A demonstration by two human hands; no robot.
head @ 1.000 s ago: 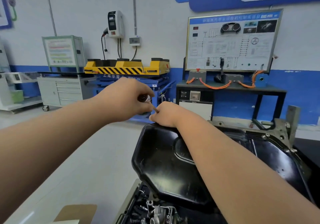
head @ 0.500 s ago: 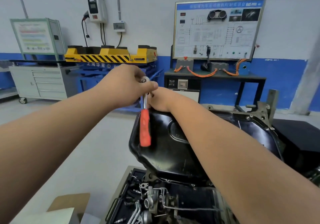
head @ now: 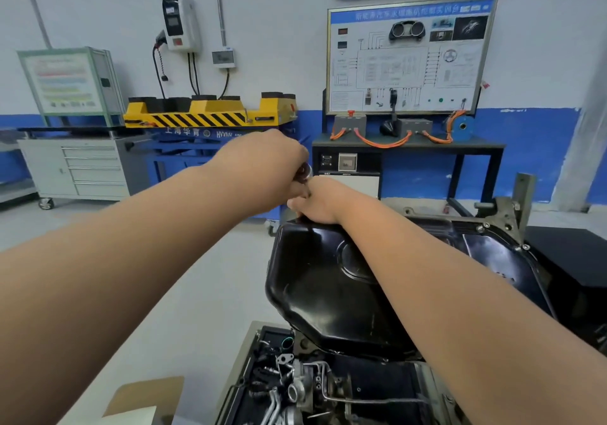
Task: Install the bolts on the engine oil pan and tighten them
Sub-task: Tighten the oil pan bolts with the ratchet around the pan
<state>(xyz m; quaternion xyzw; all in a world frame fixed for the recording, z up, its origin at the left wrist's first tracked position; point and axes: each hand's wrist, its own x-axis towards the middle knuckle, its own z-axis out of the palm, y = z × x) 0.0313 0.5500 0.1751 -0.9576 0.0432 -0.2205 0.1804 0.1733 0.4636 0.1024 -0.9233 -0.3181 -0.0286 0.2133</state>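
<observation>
At mid-frame, one black oil pan (head: pixel 328 293) sits bottom-up on the engine (head: pixel 295 388), its long axis running left to right. Two silvery bolt heads (head: pixel 524 246) show on its right flange. Both hands meet at its far rim. The left hand (head: pixel 262 168) curls round one metal tool head (head: pixel 303 173). The right hand (head: pixel 317 203) is curled, with its grip hidden.

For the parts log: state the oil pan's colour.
The oil pan is glossy black; head view.
</observation>
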